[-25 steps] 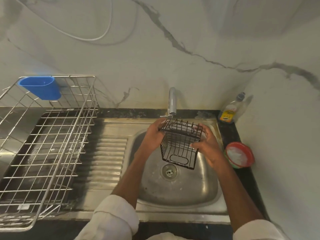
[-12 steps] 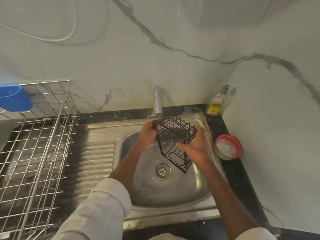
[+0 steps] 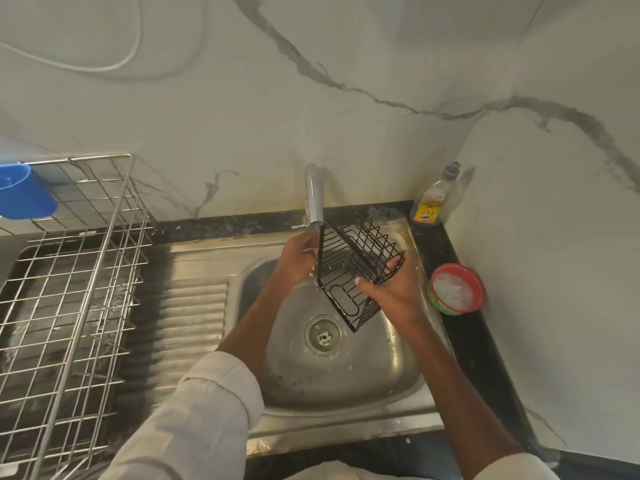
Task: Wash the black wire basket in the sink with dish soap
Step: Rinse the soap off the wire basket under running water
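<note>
I hold the black wire basket (image 3: 349, 271) tilted on its side above the steel sink (image 3: 332, 368), just under the tap (image 3: 313, 199). My left hand (image 3: 298, 259) grips its left edge near the spout. From the right, my right hand (image 3: 391, 289) grips the basket, thumb across the lower wires and fingers curled over the far rim. A thin stream of water seems to run down past my left hand. The dish soap bottle (image 3: 433, 202) stands upright in the back right corner of the counter.
A round red-rimmed tub (image 3: 457, 289) with white contents sits on the dark counter right of the sink. A large steel wire dish rack (image 3: 69, 292) covers the drainboard at left, with a blue plastic cup (image 3: 24, 195) hooked on its back. Marble walls close the back and right.
The basket has been turned further onto its side under the tap, its open face now toward the left. Both hands kept their grip. The camera view shifted right and down.
</note>
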